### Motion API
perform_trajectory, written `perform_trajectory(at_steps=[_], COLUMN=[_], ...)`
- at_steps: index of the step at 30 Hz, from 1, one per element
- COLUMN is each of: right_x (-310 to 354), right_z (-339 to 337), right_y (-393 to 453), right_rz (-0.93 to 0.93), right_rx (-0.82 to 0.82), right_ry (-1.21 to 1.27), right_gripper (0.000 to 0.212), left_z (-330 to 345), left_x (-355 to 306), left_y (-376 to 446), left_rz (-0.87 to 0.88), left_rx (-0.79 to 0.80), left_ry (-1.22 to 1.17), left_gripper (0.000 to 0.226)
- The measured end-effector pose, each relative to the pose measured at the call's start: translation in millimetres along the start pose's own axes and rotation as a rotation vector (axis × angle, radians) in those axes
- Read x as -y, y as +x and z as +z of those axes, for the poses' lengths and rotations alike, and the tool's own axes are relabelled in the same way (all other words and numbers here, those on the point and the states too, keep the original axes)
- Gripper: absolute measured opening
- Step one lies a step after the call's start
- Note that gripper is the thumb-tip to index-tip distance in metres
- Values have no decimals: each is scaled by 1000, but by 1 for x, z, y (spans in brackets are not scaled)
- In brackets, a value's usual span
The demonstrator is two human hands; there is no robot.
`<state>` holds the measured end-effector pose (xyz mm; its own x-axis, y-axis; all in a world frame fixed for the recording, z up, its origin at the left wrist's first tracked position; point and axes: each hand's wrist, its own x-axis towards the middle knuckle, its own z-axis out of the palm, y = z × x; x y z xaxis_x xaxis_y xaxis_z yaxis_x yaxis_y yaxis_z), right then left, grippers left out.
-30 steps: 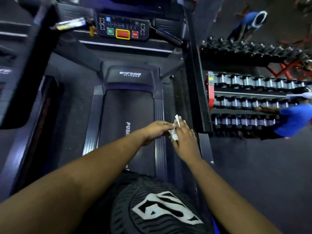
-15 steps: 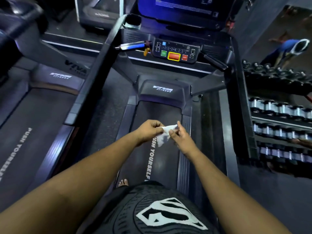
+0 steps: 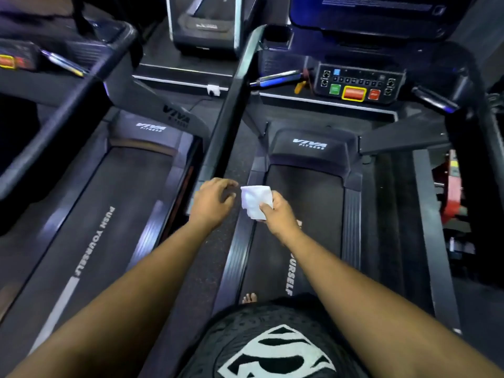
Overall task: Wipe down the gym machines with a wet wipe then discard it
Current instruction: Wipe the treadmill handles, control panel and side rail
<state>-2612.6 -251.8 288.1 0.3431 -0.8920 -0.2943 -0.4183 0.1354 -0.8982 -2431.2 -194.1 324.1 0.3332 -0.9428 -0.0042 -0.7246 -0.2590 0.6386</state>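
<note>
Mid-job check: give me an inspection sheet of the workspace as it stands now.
Surface: treadmill belt dark, lettered PUSH YOURSELF; a bare foot on its near end.
Job's things: white wet wipe, folded, held above the belt's left edge.
Clutter: nothing seen on the belt.
Grippers: right hand pinches the wipe; left hand beside it, fingers loosely curled, holding nothing.
Cables: a thin lead runs from a white plug on the floor between machines.
Surroundings: control panel with green, orange and red buttons; second treadmill to the left; handrail between them.
</note>
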Motion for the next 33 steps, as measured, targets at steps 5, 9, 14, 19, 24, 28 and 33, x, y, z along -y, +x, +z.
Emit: perform_trajectory(at_steps=[5,9,14,19,24,28,33], right_x=[24,37,43,37,11,39,62], right_z=[78,148,146,127,126,116,79], right_y=[23,3,32,94,78,139,220], right_rz=[100,156,152,45,-129,-85,-25], right_rx=[53,285,293,332,466,354,343], right_ry=[105,259,347,277,256,283,274], right_gripper=[16,70,83,136,127,128,145], left_z=[-21,-24,-20,-14,-6,-1,8], left_x=[52,60,57,56,56,56,55], left_y=[12,9,22,50,88,118,152], left_rz=[-127,-297,-409,-404,-305,-199,-159], left_rx=[-43,100,122,144,152,169,183], left_ry=[68,-268,-396,-331,-248,-114,117], left_gripper=[48,62,73,71,67,73,67])
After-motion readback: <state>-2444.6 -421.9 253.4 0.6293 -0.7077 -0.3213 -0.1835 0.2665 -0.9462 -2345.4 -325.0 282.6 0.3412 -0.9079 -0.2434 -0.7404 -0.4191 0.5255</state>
